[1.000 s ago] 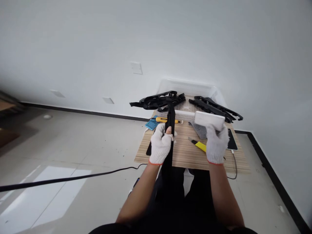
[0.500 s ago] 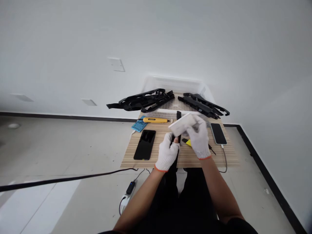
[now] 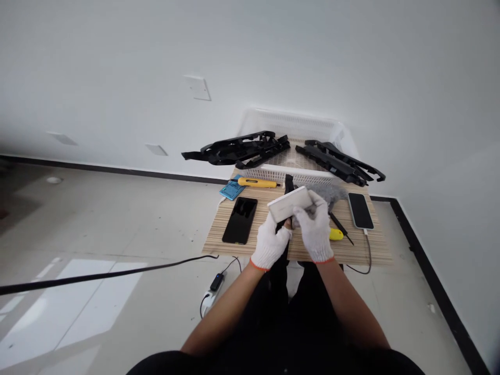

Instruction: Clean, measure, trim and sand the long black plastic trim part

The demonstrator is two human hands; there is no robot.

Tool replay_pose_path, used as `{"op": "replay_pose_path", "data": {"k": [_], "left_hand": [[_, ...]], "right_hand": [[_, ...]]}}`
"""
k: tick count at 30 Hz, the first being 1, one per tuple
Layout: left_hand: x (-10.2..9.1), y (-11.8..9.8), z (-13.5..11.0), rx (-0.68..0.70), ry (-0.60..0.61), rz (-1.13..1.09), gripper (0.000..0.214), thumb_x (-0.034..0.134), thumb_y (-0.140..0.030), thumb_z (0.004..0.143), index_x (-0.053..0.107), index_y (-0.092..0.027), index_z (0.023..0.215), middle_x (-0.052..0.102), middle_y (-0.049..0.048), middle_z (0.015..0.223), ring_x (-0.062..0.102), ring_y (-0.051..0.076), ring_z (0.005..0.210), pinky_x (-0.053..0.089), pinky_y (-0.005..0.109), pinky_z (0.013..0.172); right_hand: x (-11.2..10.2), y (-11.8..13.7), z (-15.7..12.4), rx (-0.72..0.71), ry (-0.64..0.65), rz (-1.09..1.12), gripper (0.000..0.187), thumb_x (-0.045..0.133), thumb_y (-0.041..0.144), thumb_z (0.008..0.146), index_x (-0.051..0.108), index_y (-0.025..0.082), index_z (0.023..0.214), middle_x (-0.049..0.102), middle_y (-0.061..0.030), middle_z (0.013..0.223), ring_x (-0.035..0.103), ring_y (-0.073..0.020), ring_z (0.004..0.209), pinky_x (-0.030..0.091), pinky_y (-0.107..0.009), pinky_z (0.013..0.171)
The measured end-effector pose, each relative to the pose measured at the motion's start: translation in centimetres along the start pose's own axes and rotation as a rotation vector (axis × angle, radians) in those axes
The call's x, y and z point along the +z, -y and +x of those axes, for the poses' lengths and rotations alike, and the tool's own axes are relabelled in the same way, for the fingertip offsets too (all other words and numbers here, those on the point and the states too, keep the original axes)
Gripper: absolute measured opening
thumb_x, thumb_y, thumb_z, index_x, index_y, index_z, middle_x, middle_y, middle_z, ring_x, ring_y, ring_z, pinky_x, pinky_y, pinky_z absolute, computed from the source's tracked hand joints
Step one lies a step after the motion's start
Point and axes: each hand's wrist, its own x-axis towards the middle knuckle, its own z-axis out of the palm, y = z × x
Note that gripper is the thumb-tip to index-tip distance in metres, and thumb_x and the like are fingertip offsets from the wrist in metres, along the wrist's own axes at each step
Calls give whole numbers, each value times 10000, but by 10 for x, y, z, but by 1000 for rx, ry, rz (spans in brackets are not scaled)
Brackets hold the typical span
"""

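Both of my hands wear white knitted gloves with orange cuffs. My right hand point(image 3: 315, 229) is closed on a flat white rectangular slab point(image 3: 289, 203), held tilted above the table. My left hand point(image 3: 271, 242) is closed round a long black plastic strip point(image 3: 288, 183), with a bare thumb tip on it; the strip runs from the table's back toward my lap. The slab's lower left edge is close to my left fingers; whether they touch it I cannot tell. Beside my right wrist lies a yellow-handled tool point(image 3: 336, 234), partly hidden, with a thin black rod point(image 3: 341, 227).
Several black plastic trim pieces point(image 3: 242, 151) lie across a white basket point(image 3: 265, 171) and overhang its sides. A yellow pen-like tool point(image 3: 258, 183) rests partly over a blue packet point(image 3: 232, 189). A black phone point(image 3: 239, 220), a cabled phone point(image 3: 360, 210) and a clear plastic bag point(image 3: 330, 194) are on the table.
My right hand has lowered the white slab and turned its broad face more toward me. My left hand still grips the black strip. The camera view has shifted slightly.
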Motion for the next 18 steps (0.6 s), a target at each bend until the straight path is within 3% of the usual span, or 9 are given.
{"op": "replay_pose_path", "data": {"k": [3,7,10,11,13,15,18], "left_hand": [[0,5,-5,-88,85,-7,315,686,-297,824,684,-220,1130,766,39,908,739,230,862,570,331,822],[-4,13,-5,-130,78,-83,394,747,-273,733,688,-204,1116,772,58,951,730,248,976,577,343,873],[-8,21,-6,-191,186,-83,401,757,-259,699,677,-209,1089,755,12,862,717,202,828,580,325,820],[-10,25,-6,-189,196,-88,407,751,-261,696,674,-209,1093,758,11,882,714,196,828,579,324,826],[-10,32,-7,-156,146,-124,457,737,-266,691,667,-202,1138,768,39,1008,719,213,935,572,335,886],[-10,37,-7,-132,93,-152,471,721,-260,695,657,-190,1156,759,58,1067,713,225,996,563,339,911],[-8,42,-5,-168,86,-94,383,704,-242,701,651,-191,1077,742,30,960,705,205,897,560,320,853]], "right_hand": [[0,-12,-6,42,-133,-1,671,654,461,832,426,196,1405,676,-135,1214,701,-259,1053,635,-420,825],[-2,-23,-7,26,2,-92,681,660,422,807,454,203,1417,635,-161,1340,678,-283,1144,624,-426,903],[-6,-27,0,52,-99,-89,678,605,449,833,430,207,1442,652,-133,1278,697,-249,1029,638,-393,803],[-6,-28,2,72,-84,-86,676,604,452,834,431,208,1440,666,-117,1223,700,-231,950,638,-372,738],[-6,-31,3,110,73,-92,650,652,433,809,483,209,1395,686,-85,1118,683,-204,820,619,-335,645],[-4,-35,2,129,152,-69,613,697,414,787,527,209,1339,690,-75,1100,674,-192,790,607,-316,620],[0,-43,0,112,-16,-21,609,683,446,803,506,199,1331,683,-87,1145,672,-180,788,605,-313,629]]}}
